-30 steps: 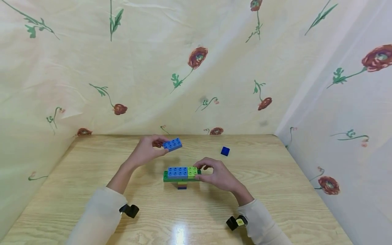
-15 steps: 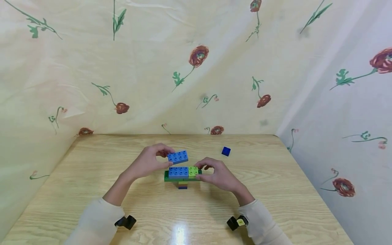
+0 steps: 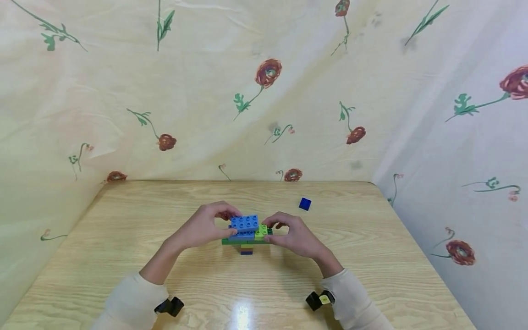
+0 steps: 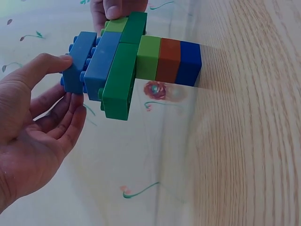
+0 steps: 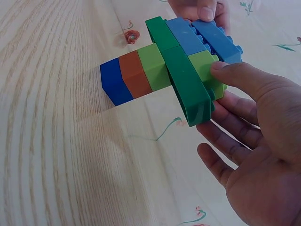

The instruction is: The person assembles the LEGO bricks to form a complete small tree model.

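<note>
My left hand (image 3: 206, 228) pinches a light blue building brick (image 3: 245, 222) between thumb and fingers. That brick is close over a second blue brick (image 4: 102, 66), slightly tilted to it, with a narrow gap between them in the left wrist view. The second blue brick and a lime brick (image 5: 205, 70) sit side by side on two green bricks (image 5: 190, 87). Beneath them a column of lime, orange (image 5: 135, 70) and dark blue (image 5: 115, 82) bricks stands upright on the table. My right hand (image 3: 298, 234) grips the lime brick at the structure's right end.
A loose dark blue brick (image 3: 305, 204) lies on the wooden table (image 3: 350, 238) behind and right of the structure. Flower-printed cloth (image 3: 206, 91) hangs along the table's back and sides. A black wrist camera (image 3: 170, 306) is strapped to each sleeve.
My left hand has brought its blue brick right and toward me, from beyond the structure to just over the second blue brick. The right hand has kept its grip in place.
</note>
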A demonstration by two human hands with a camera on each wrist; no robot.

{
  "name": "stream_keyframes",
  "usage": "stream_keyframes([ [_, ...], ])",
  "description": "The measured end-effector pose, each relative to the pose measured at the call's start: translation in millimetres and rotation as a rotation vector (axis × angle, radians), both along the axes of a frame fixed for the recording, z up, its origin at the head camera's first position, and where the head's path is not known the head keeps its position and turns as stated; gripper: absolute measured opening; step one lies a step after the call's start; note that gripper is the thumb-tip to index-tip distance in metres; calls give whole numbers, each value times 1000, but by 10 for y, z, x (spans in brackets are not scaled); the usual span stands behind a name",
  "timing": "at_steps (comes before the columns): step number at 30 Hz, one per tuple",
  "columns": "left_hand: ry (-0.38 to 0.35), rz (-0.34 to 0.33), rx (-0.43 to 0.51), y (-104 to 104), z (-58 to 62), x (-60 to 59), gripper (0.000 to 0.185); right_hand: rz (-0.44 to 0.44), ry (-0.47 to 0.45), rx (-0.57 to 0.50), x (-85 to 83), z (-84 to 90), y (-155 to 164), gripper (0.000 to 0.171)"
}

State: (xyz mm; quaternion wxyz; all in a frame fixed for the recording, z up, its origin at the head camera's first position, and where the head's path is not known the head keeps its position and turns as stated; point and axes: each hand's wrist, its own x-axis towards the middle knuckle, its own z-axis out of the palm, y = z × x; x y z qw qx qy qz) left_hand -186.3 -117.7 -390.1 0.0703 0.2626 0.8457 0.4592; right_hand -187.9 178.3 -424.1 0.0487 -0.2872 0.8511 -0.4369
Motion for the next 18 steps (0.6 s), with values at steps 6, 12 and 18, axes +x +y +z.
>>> stream_keyframes([
  [6,26,-21,-42,36,-21,-39,36,19,-5,-7,-62,-18,28,30],
  [12,21,-31,-43,67,-33,-67,36,30,0,-15,-128,-25,54,31],
  [18,9,-23,-27,110,-55,-114,37,37,0,-13,-187,-19,88,31],
])
